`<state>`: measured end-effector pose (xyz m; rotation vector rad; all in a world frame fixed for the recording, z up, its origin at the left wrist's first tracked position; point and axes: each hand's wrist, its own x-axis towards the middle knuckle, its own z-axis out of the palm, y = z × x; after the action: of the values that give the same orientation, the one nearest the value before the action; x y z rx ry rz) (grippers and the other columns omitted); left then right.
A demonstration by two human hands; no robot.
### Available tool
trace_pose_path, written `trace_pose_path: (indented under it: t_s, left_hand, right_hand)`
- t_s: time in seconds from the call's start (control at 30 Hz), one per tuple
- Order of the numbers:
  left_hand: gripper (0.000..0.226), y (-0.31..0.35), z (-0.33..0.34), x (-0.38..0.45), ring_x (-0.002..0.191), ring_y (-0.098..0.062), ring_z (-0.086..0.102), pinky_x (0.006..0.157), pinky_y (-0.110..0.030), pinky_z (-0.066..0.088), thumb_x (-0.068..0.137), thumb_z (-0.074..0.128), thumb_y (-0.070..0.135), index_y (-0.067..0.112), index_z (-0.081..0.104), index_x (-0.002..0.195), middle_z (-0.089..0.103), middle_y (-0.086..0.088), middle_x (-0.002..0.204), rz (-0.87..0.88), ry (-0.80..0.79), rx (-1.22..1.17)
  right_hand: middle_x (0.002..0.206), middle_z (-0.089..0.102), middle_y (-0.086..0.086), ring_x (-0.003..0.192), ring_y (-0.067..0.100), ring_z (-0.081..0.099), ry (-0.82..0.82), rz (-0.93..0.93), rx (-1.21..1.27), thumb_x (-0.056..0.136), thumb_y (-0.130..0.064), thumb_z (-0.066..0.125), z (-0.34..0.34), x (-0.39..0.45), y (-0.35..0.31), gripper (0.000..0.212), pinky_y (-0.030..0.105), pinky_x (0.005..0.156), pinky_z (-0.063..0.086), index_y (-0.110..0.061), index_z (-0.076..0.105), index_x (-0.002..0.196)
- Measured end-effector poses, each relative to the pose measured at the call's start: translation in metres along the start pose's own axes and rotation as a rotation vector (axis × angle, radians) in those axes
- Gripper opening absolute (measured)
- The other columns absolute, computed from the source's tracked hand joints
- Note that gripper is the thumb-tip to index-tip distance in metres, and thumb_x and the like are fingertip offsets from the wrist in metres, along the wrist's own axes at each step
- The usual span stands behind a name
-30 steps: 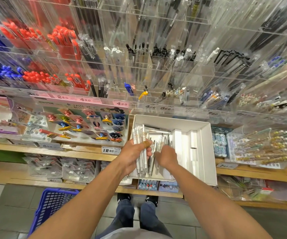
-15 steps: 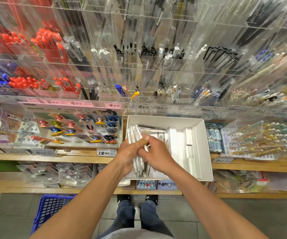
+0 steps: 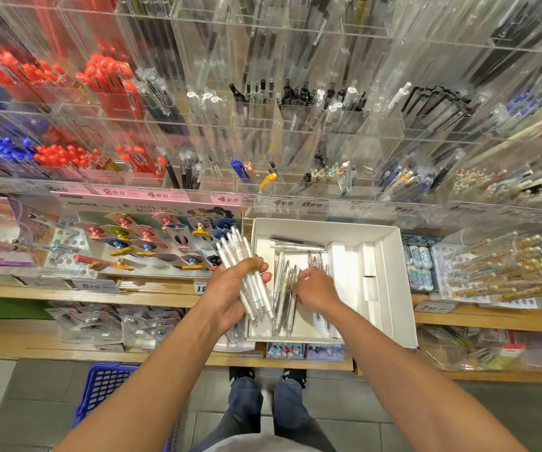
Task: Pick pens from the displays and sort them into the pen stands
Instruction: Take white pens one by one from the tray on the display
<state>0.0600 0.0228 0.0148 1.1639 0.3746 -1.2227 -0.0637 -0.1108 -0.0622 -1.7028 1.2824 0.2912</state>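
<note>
Slim white-and-clear plastic pens sit fanned in a bundle gripped by the left hand at the white cardboard box's nine o'clock edge. The right hand reaches among loose pens inside; its grip cannot be told. The overfull bundle could slip and scatter.

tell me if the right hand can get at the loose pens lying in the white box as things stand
Probably yes. The right hand is already down inside the white box, at the loose pens, with nothing over them. The left hand holds its bundle of white pens off to the side.
</note>
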Motion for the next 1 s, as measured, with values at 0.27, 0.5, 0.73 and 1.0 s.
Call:
trace_pose_path:
  t_s: [0.27,0.5,0.73,1.0]
  left_hand:
    - [0.004,-0.002,-0.006,-0.003,0.064,-0.017,0.068,0.060,-0.027,0.059,0.092,0.062,0.004,0.005,0.066,0.094,0.070,-0.006,0.071,0.019,0.025,0.053]
    - [0.006,-0.001,-0.005,-0.009,0.067,-0.019,0.066,0.064,-0.028,0.059,0.092,0.062,0.003,0.003,0.064,0.097,0.068,-0.008,0.072,0.013,0.003,0.025]
    - [0.007,-0.003,-0.008,-0.011,0.062,-0.018,0.067,0.054,-0.029,0.058,0.091,0.063,0.002,0.003,0.065,0.097,0.069,-0.008,0.070,0.022,0.002,0.048]
    - [0.006,-0.006,-0.010,-0.010,0.062,-0.018,0.069,0.054,-0.029,0.058,0.090,0.064,0.001,0.002,0.066,0.095,0.070,-0.009,0.070,0.022,0.021,0.054]
  right_hand:
    - [0.045,0.037,-0.005,0.035,0.007,0.033,0.132,0.036,-0.163,0.093,-0.032,0.062,0.027,0.016,0.002,0.048,0.018,0.033,0.021,-0.017,0.036,0.056]
    - [0.059,0.051,-0.003,0.050,0.007,0.048,0.161,0.052,-0.289,0.097,-0.025,0.057,0.029,0.013,0.010,0.031,0.019,0.041,0.027,-0.012,0.051,0.069]
    - [0.059,0.050,-0.002,0.051,0.012,0.049,0.130,0.029,-0.571,0.089,-0.001,0.055,0.032,0.000,-0.001,0.035,0.021,0.043,0.033,-0.016,0.047,0.059]
    - [0.055,0.050,-0.002,0.047,0.010,0.048,0.066,0.067,-0.388,0.097,-0.028,0.055,0.023,0.006,0.006,0.041,0.021,0.041,0.030,-0.013,0.047,0.059]
